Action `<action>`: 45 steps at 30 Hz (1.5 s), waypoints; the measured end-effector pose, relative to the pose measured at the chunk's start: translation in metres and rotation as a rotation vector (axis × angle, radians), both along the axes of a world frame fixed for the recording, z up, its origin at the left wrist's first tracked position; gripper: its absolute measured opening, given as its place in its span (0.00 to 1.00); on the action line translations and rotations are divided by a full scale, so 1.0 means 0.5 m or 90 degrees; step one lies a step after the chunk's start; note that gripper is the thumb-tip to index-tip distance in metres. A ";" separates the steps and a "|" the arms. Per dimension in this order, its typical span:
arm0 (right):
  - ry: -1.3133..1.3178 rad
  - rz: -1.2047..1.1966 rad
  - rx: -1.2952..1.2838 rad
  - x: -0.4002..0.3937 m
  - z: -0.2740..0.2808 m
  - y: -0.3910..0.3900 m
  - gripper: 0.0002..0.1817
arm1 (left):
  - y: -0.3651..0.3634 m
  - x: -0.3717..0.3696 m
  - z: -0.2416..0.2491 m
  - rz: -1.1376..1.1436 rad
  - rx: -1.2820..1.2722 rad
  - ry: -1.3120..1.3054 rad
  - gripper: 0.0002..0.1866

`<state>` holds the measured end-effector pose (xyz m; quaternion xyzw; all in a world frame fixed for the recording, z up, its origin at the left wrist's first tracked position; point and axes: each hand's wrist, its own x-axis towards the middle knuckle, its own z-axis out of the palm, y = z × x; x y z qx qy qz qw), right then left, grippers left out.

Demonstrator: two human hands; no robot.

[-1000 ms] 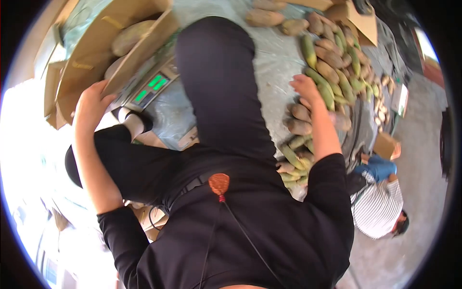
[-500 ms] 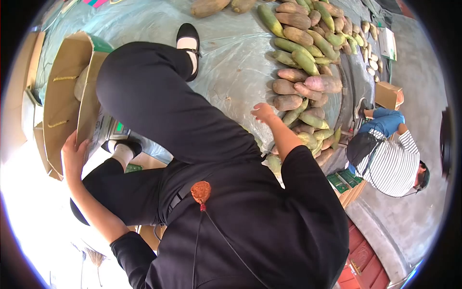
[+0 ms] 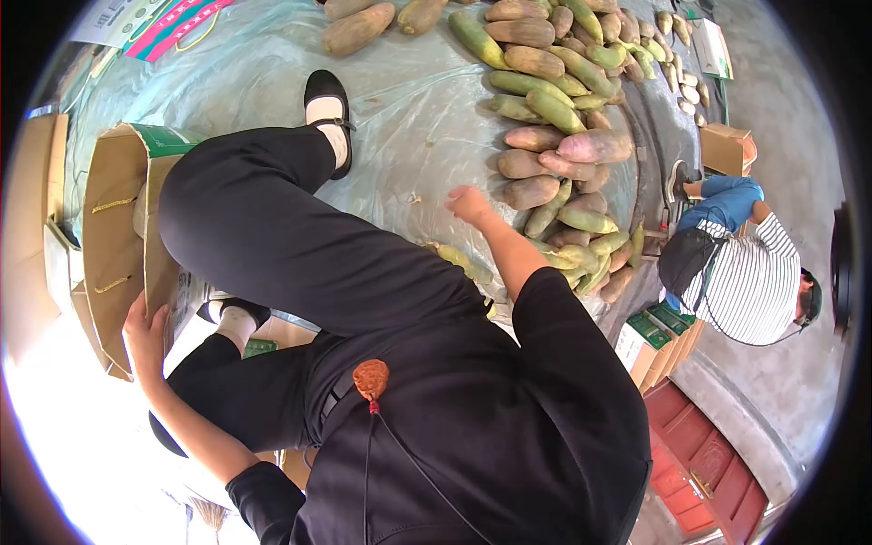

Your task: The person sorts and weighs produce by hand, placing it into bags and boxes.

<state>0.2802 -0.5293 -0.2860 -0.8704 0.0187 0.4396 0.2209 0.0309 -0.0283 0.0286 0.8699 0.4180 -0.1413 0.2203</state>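
My left hand point(image 3: 145, 329) grips the lower edge of an open cardboard box point(image 3: 113, 227) that stands at the left, beside my bent knee. My right hand point(image 3: 468, 204) is stretched out over the pale plastic sheet point(image 3: 409, 118), fingers loosely apart and holding nothing. It hovers just left of a brown root point(image 3: 531, 191) at the near edge of a long pile of brown and green roots point(image 3: 554, 100). My black trousers and top fill the middle of the view and hide the scale beside the box.
Another person in a striped shirt point(image 3: 749, 282) crouches at the right by a small cardboard box point(image 3: 724, 147). Green-topped cartons point(image 3: 656, 338) stand near a red door point(image 3: 708, 454). More roots point(image 3: 359, 25) lie at the top of the sheet.
The view has swung, so the pile sits higher. My right hand has drawn back a little from the roots. My left hand has slid lower along the box edge.
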 end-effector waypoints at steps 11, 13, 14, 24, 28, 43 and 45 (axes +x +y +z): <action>-0.194 -0.626 -0.122 0.090 -0.039 -0.255 0.18 | 0.007 -0.017 -0.016 0.067 -0.074 -0.045 0.20; -0.197 -0.808 -0.140 0.089 -0.051 -0.267 0.19 | 0.013 -0.030 -0.020 0.078 -0.077 -0.051 0.20; -0.127 -0.893 -0.128 0.086 0.018 -0.232 0.22 | 0.017 -0.039 -0.025 0.060 -0.052 -0.051 0.21; 0.073 -1.058 0.015 0.091 0.020 -0.200 0.35 | 0.010 -0.050 -0.032 0.026 0.028 -0.082 0.21; 0.212 -0.947 0.139 0.086 -0.051 -0.277 0.34 | 0.002 -0.032 -0.015 0.003 0.033 -0.121 0.21; 0.310 -0.648 0.125 -0.057 0.100 -0.126 0.21 | 0.020 -0.052 0.029 0.096 0.048 -0.127 0.24; 0.348 -0.512 0.159 -0.045 0.122 -0.073 0.23 | 0.030 -0.065 0.030 0.098 0.068 -0.160 0.22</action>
